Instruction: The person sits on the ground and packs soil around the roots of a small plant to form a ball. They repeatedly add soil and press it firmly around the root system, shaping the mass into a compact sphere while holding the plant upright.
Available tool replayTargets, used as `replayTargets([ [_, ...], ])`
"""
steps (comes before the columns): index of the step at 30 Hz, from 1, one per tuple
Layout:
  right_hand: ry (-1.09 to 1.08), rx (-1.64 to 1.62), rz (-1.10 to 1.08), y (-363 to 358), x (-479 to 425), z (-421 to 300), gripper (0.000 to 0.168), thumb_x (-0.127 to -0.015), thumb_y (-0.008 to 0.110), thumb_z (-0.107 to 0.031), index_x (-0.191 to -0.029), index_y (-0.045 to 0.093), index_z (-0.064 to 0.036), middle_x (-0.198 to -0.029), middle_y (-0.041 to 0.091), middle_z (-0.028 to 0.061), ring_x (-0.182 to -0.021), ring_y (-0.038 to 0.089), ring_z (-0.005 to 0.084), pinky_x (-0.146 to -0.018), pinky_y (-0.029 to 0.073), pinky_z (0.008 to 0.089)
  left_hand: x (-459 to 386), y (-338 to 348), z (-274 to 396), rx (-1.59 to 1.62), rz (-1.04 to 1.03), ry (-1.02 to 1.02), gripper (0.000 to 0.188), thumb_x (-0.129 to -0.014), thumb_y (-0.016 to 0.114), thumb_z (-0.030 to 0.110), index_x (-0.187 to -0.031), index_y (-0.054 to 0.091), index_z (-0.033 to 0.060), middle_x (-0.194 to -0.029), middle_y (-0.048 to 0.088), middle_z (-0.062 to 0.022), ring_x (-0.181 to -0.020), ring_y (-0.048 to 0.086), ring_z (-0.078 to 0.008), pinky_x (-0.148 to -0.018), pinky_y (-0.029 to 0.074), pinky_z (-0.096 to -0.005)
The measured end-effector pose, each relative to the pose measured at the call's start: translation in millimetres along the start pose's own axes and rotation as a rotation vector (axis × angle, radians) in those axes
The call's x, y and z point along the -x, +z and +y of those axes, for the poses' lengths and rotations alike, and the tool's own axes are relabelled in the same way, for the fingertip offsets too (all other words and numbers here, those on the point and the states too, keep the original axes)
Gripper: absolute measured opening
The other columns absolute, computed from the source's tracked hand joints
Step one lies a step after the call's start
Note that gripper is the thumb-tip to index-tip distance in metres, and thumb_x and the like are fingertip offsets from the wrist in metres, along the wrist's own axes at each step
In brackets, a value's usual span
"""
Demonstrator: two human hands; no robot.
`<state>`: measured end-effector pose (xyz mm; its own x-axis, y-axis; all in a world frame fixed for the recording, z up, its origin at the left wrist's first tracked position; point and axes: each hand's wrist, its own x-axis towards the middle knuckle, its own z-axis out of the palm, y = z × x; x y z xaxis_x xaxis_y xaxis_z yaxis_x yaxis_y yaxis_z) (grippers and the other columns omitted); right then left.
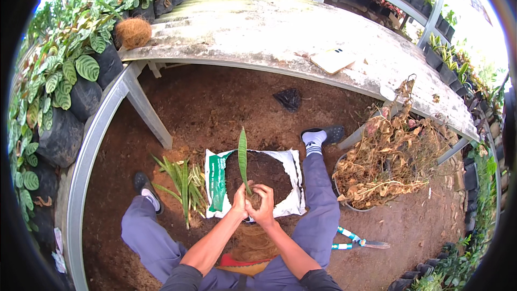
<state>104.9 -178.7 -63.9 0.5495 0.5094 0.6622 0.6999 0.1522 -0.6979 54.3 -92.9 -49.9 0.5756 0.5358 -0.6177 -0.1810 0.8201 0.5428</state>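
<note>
Both my hands are cupped around the root ball (pixel 253 201) of a snake plant cutting, whose single upright leaf (pixel 242 157) points away from me. My left hand (pixel 241 200) holds it from the left, and my right hand (pixel 262 204) from the right. They are over the near edge of an open white and green sack (pixel 299 178) filled with dark soil (pixel 266 169). More snake plants (pixel 185 186) lie on the ground left of the sack. Brown coconut fibre (pixel 252 242) lies between my legs, next to something red and yellow.
Garden shears (pixel 359 243) lie right of my leg. A round tub (pixel 359 207) holds dried plants (pixel 383 165). Ahead stands a corrugated-topped bench (pixel 242 28) with a fibre ball (pixel 133 33) and a pale flat object (pixel 332 60). Black plastic (pixel 288 100) lies beneath; potted plants (pixel 87 68) line the left.
</note>
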Motion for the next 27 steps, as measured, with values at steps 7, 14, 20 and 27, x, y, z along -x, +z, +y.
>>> replayTargets([
  [7,0.163,-0.152,-0.120,2.7,-10.1,11.8,0.066,-0.087,0.067,-0.039,-0.134,0.044,0.000,-0.132,0.050,0.0228,-0.123,0.049,0.0388,-0.106,0.039,0.0460,-14.3,-11.6,4.7,0.101,-0.101,0.036,0.033,-0.101,0.043,0.035,-0.107,0.061,0.0075,-0.098,0.067,-0.0077,-0.089,0.068,-0.0219,-0.080,0.057,-0.0391],
  [14,0.642,-0.187,0.100,-6.3,-26.8,58.1,0.036,-0.100,0.054,-0.027,-0.121,0.057,0.002,-0.116,0.064,0.0151,-0.109,0.061,0.0242,-0.100,0.044,0.0362,-24.3,-10.8,50.6,0.223,-0.024,0.013,0.043,-0.096,0.046,0.045,-0.106,0.066,0.0084,-0.106,0.070,-0.0124,-0.097,0.068,-0.0294,-0.091,0.052,-0.0497],
  [20,0.693,0.153,-0.271,13.8,-14.7,144.2,0.044,-0.091,0.066,-0.034,-0.125,0.060,-0.006,-0.130,0.057,0.0219,-0.121,0.055,0.0352,-0.102,0.044,0.0446,-35.3,-17.5,66.9,0.261,0.005,0.121,0.046,-0.096,0.044,0.049,-0.112,0.061,0.0098,-0.110,0.068,-0.0122,-0.104,0.064,-0.0297,-0.093,0.050,-0.0495],
  [27,0.520,0.455,-0.748,49.0,8.1,146.7,0.072,-0.086,0.065,-0.051,-0.144,0.044,-0.013,-0.151,0.035,0.0212,-0.143,0.026,0.0425,-0.116,0.024,0.0563,-31.1,-24.3,80.1,0.302,0.003,0.146,0.041,-0.097,0.046,0.045,-0.111,0.061,0.0104,-0.110,0.067,-0.0107,-0.100,0.065,-0.0285,-0.091,0.052,-0.0492],
])
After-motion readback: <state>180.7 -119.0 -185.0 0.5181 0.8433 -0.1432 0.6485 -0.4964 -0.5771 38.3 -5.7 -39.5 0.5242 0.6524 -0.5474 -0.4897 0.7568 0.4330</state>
